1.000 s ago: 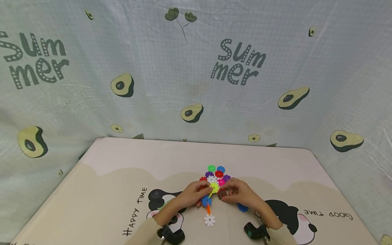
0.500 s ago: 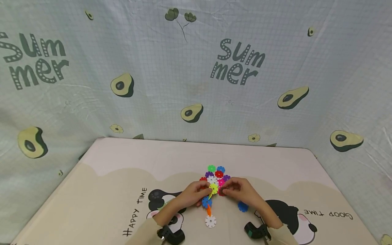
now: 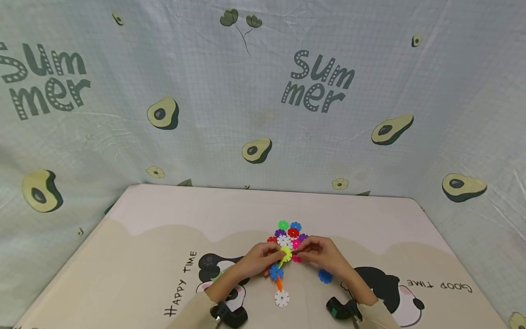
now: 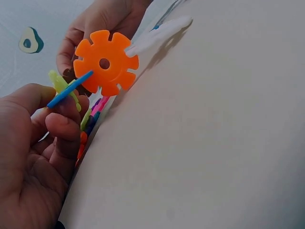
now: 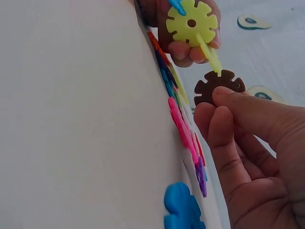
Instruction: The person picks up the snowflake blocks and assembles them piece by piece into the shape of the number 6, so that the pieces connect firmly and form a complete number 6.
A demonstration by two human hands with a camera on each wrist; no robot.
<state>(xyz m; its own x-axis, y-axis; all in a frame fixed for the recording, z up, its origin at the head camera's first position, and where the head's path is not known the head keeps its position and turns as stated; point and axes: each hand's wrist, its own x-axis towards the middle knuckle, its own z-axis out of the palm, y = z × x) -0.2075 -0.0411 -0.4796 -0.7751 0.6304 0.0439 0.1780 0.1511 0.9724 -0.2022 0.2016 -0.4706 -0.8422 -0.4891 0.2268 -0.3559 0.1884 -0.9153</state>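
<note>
My left hand [image 3: 260, 261] pinches a chain of notched plastic snowflake discs by a yellow disc [image 3: 286, 253]. Below that in the head view hang a blue disc [image 3: 276, 273], an orange disc [image 4: 114, 69] and a white disc [image 3: 281, 299], linked at angles through their slots. Between thumb and fingers, my right hand [image 3: 324, 256] holds a brown disc [image 5: 219, 86]. In the right wrist view its toothed edge meets the tip of an edge-on yellow disc [image 5: 212, 56], which is slotted into another yellow one. Fingers mostly cover the brown disc in the head view.
Just beyond the hands lie several loose discs, among them a green disc [image 3: 283, 225], a red disc [image 3: 293, 232] and a purple disc [image 3: 280, 233]. A separate blue disc [image 3: 325, 276] lies near my right wrist. A patterned cloth [image 3: 205, 91] hangs behind the table [image 3: 123, 265].
My right hand has brought the brown disc left, up to the yellow disc, turning it more edge-on to the head view. The left hand has stayed nearly in place with the chain.
</note>
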